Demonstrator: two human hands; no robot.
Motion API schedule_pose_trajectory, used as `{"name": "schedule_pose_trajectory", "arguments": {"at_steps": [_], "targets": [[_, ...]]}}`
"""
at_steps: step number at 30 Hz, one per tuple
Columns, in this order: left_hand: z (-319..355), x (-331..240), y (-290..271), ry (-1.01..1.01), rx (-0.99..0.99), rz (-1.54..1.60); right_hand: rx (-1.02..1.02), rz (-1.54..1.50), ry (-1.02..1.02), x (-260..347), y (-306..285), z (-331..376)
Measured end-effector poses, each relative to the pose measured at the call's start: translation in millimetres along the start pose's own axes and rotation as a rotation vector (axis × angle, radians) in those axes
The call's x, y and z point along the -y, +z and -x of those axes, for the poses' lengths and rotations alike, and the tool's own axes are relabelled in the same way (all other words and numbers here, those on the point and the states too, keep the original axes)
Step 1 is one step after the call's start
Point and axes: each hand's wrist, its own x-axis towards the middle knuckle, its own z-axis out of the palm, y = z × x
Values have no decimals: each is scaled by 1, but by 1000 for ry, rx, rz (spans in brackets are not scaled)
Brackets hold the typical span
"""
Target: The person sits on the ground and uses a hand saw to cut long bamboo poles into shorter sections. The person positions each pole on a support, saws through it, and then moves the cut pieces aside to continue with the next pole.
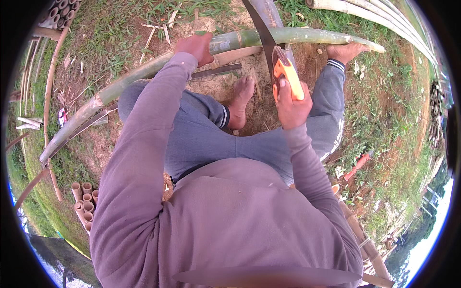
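we press the long green bamboo pole (pixel 144 72) down with our left hand (pixel 196 47), closed on top of it at the far side, so it cannot roll. our right hand (pixel 292 106) grips the orange saw handle (pixel 288 77), its blade (pixel 261 33) across the pole. a bare foot (pixel 346 51) holds the pole on the right.

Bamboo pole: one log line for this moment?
left hand grips green bamboo pole | right hand holds orange-handled saw on pole | right foot braces pole

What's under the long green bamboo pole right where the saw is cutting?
Under the long green bamboo pole, near the orange-handled saw held by the right hand, lies bare sandy soil with a bare foot. Any support beneath the cut is hidden by the saw blade.
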Motion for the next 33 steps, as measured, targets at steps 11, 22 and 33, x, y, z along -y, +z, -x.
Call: {"name": "schedule_pose_trajectory", "arguments": {"at_steps": [11,22,33], "targets": [[2,-7,5,5,41,-14,21,-65,45,10,20,-44],[11,-4,13,-6,-7,3,0,-103,97,30,-86,108],[7,-1,2,-39,2,-7,9,-165,131,33,-17,19]]}}
